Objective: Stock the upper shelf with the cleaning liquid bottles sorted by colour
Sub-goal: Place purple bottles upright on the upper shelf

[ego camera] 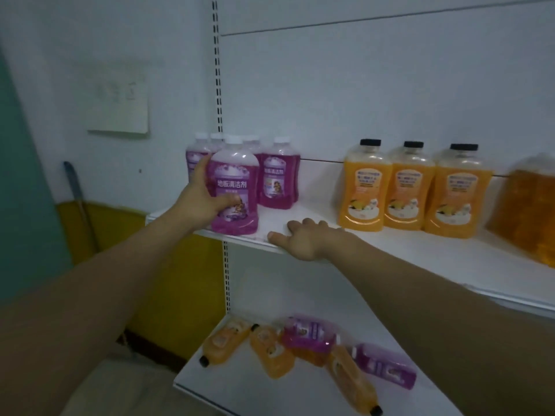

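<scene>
Head view: my left grip (201, 199) is clamped on a purple bottle (235, 187) at ten o'clock; my right grip (303, 240) rests flat, fingers apart, on the upper shelf (420, 250). Set too near the edge, it could tip off.

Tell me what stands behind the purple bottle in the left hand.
Behind the purple bottle that the left hand grips, more white-capped purple bottles stand on the upper shelf; it hides their exact number.

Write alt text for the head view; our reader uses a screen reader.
Left hand grips a purple bottle on the upper shelf beside other purple ones; right hand rests on the shelf edge. Orange bottles stand farther right.
</scene>
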